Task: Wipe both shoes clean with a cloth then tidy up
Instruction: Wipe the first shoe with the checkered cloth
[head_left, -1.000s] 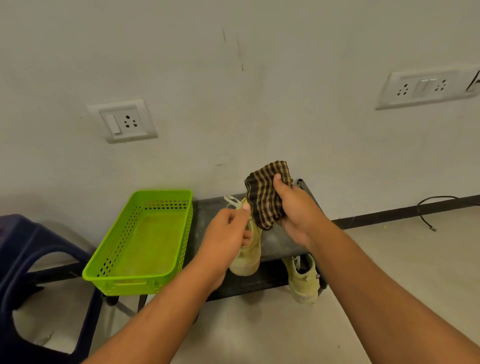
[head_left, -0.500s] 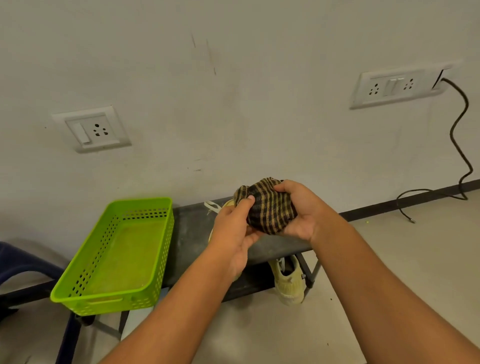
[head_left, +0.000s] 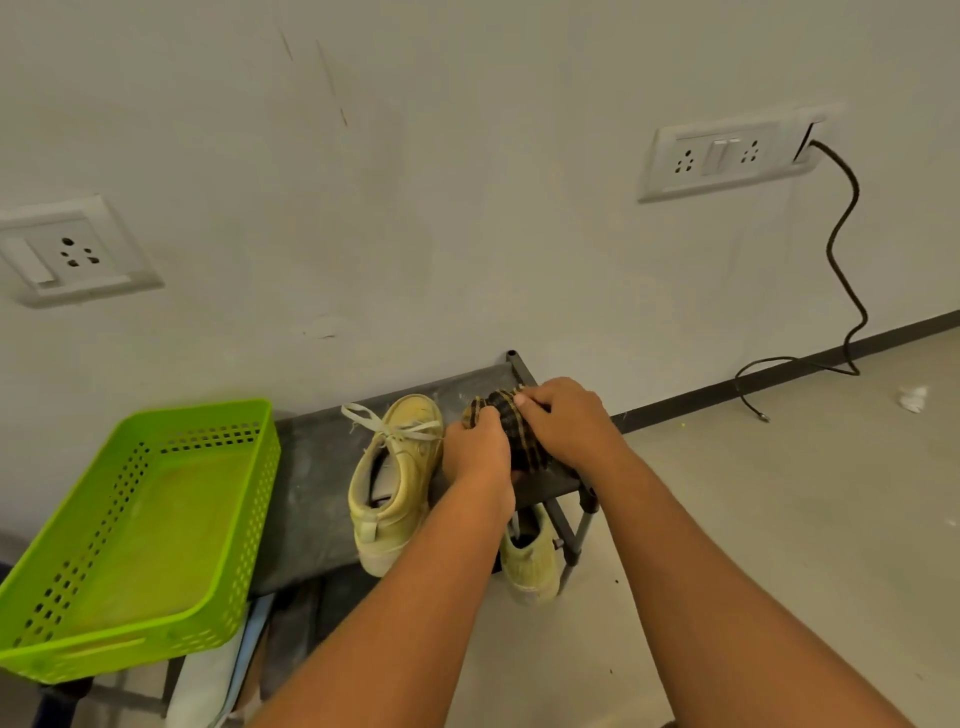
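Cloth (head_left: 521, 435) dark brown-yellow check; shoes (head_left: 396, 483) pale yellow, white laces; basket (head_left: 156, 525) lime green; shelf (head_left: 311, 467) dark grey.

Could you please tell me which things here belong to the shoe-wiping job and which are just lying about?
Job: brown checked cloth gripped by left hand and right hand; pale yellow laced shoe on grey rack; second yellow shoe below.
Lying about: green perforated plastic basket; black cable; white wall sockets.

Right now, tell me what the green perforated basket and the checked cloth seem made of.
The green perforated basket: probably moulded plastic, glossy, given its uniform punched holes. The dark checked cloth: soft woven fabric, matte; it bunches into folds.
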